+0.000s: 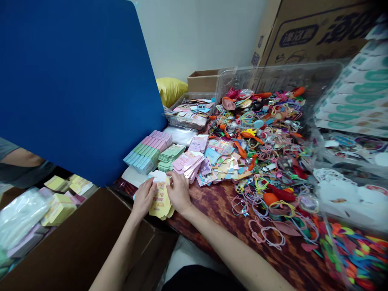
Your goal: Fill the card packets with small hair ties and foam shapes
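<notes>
My left hand [144, 198] and my right hand [178, 192] hold a pale yellow printed paper packet [160, 200] between them, at the near edge of the table. A white card [159, 176] sticks out from its top edge. Just beyond my hands lie stacks of pink, green and blue paper packets [148, 151] and a loose pile of printed cards [206, 165]. To my right, a large heap of colourful hair ties and balloons [257, 149] spreads across the brown patterned tablecloth [212, 202].
A tall blue panel [72, 85] blocks the left side. Below it, an open cardboard box [69, 238] holds yellow and pink packets, and a person's arm [18, 157] shows at the far left. Clear plastic tubs [273, 81] and printed cartons [315, 36] crowd the back right.
</notes>
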`<act>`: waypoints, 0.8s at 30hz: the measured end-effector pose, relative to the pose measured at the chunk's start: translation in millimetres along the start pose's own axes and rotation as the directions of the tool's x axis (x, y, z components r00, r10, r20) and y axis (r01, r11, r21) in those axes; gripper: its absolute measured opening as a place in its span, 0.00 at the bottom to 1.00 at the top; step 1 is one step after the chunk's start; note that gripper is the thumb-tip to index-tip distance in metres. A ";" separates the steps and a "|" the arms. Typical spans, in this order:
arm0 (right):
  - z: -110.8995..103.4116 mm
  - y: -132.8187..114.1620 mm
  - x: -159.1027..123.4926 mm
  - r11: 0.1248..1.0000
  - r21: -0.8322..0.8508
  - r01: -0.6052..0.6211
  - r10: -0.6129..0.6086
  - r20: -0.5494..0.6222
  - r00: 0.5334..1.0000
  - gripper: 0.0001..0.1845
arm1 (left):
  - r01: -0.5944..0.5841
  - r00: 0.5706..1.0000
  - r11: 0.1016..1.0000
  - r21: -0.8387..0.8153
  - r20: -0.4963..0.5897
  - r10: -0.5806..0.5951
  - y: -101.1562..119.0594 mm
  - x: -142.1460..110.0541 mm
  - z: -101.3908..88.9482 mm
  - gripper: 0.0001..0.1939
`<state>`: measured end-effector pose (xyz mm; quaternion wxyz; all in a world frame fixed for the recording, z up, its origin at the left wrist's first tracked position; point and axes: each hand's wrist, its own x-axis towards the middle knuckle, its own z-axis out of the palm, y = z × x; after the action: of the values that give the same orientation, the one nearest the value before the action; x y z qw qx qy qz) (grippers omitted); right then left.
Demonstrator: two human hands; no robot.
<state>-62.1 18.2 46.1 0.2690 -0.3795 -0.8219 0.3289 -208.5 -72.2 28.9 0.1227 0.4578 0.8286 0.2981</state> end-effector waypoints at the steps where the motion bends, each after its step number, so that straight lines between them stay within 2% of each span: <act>1: -1.9 2.5 -0.9 1.000 0.008 -0.019 0.019 -0.005 1.000 0.21 | 0.010 1.000 1.000 -0.008 0.001 -0.010 1.1 -0.4 -2.2 0.27; 3: -11.4 10.8 -3.9 0.993 0.102 -0.058 0.061 -0.029 0.998 0.24 | 0.029 1.000 0.999 -0.019 0.006 -0.029 7.3 -2.1 -8.4 0.28; 5: -27.9 21.1 -8.8 0.936 0.341 -0.086 0.114 -0.062 0.992 0.27 | 0.029 1.000 0.999 -0.038 -0.012 -0.029 20.4 -6.5 -15.9 0.28; 7: -48.7 29.5 -16.0 0.770 0.632 -0.085 0.172 -0.077 0.982 0.27 | 0.004 0.999 0.991 -0.131 -0.043 -0.010 39.5 -14.4 -21.1 0.29; 8: -59.6 32.3 -20.5 0.671 0.738 -0.076 0.188 -0.070 0.980 0.26 | 0.002 1.000 0.971 -0.239 -0.018 -0.007 50.0 -19.6 -21.7 0.30; 9: -70.2 34.3 -25.6 0.589 0.805 -0.068 0.190 -0.056 0.980 0.25 | 0.043 0.996 0.920 -0.390 0.084 -0.011 60.0 -25.4 -20.3 0.30; 10: -80.2 36.0 -31.4 0.525 0.849 -0.067 0.184 -0.037 0.982 0.24 | 0.143 0.971 0.827 -0.544 0.237 -0.012 69.0 -31.4 -16.7 0.31; 11: -89.3 37.7 -37.7 0.479 0.875 -0.069 0.175 -0.019 0.984 0.24 | 0.279 0.906 0.708 -0.649 0.421 0.029 76.5 -37.6 -10.7 0.33; 12: -97.5 39.8 -44.5 0.452 0.889 -0.077 0.172 -0.002 0.985 0.23 | 0.401 0.821 0.578 -0.711 0.559 0.118 82.3 -43.5 -2.6 0.36; 13: -104.7 42.7 -51.8 0.444 0.891 -0.094 0.176 0.016 0.984 0.22 | 0.500 0.732 0.453 -0.738 0.640 0.233 86.8 -49.1 7.4 0.39; 15: -116.7 50.5 -67.1 0.472 0.870 -0.143 0.195 0.055 0.979 0.20 | 0.640 0.593 0.249 -0.727 0.673 0.442 93.0 -59.0 30.8 0.44; 16: -121.7 55.0 -74.8 0.508 0.843 -0.175 0.201 0.081 0.976 0.19 | 0.690 0.544 0.184 -0.700 0.669 0.506 95.9 -63.2 42.9 0.44; 18: -130.0 63.4 -89.2 0.618 0.759 -0.206 0.198 0.103 0.975 0.19 | 0.762 0.473 0.126 -0.636 0.678 0.563 102.8 -70.1 65.4 0.40; 20: -136.3 70.2 -101.1 0.763 0.630 -0.144 0.166 0.025 0.986 0.19 | 0.802 0.435 0.122 -0.584 0.712 0.551 111.6 -74.8 83.1 0.36; 22: -140.5 75.4 -109.7 0.887 0.459 -0.048 0.104 -0.097 0.990 0.16 | 0.811 0.438 0.136 -0.569 0.745 0.504 120.9 -77.0 95.3 0.32; 24: -143.7 79.6 -115.0 0.950 0.313 -0.005 0.061 -0.167 0.984 0.13 | 0.795 0.457 0.172 -0.581 0.761 0.460 129.3 -76.8 102.6 0.30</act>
<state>138.1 13.9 56.4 0.3909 -0.3735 -0.7266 0.4241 -28.7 -44.8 20.7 0.8160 0.2175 0.2976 0.4451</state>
